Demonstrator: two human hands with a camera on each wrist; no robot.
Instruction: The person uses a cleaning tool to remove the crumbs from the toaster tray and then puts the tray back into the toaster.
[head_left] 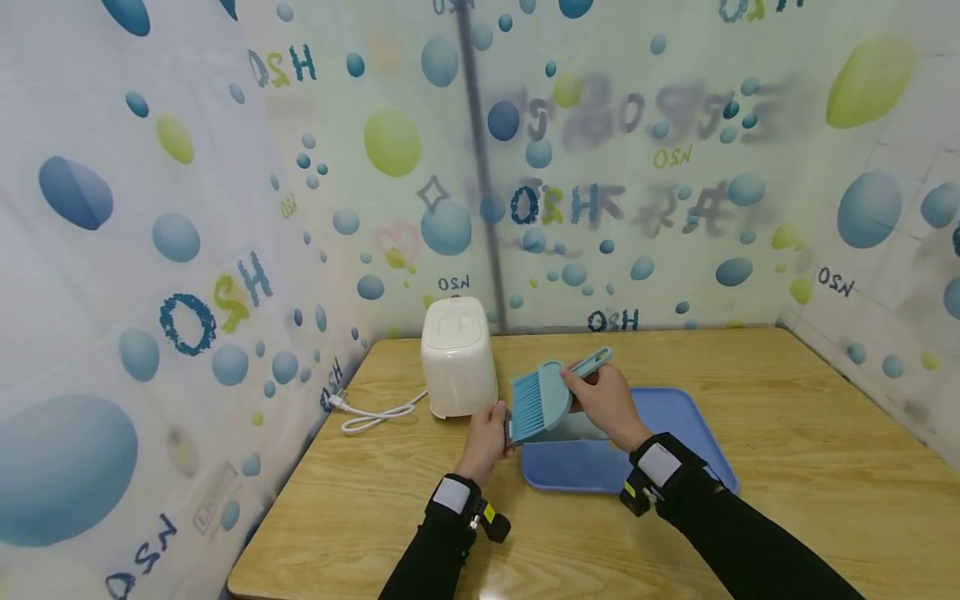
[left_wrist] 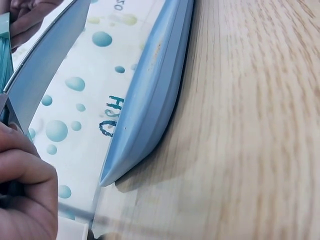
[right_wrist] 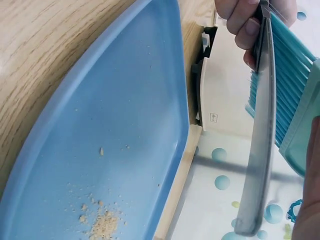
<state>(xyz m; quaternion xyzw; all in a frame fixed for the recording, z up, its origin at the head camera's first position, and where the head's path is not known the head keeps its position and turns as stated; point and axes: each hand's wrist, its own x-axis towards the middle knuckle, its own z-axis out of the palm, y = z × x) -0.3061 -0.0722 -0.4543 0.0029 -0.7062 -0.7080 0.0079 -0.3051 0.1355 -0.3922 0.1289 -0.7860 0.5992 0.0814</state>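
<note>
My right hand (head_left: pixel 609 407) grips a light blue brush (head_left: pixel 556 398) by the base of its handle, with the bristles pointing left. A thin, shiny metal crumb tray (right_wrist: pixel 261 150) is pinched at its dark end by the curled fingers of my left hand (head_left: pixel 482 443). The bristles lie against or just over this metal tray near the left fingers; exact contact cannot be told. Below both hands, a blue serving tray (head_left: pixel 573 468) rests on the table. Pale crumbs (right_wrist: pixel 104 225) are heaped on it, with a few scattered bits.
A white toaster (head_left: pixel 459 358) stands behind my left hand. Its white cord (head_left: pixel 378 416) lies coiled to the left, the plug near the table edge. The wooden table (head_left: pixel 810 433) meets patterned curtains (head_left: pixel 390 217) at the back and sides.
</note>
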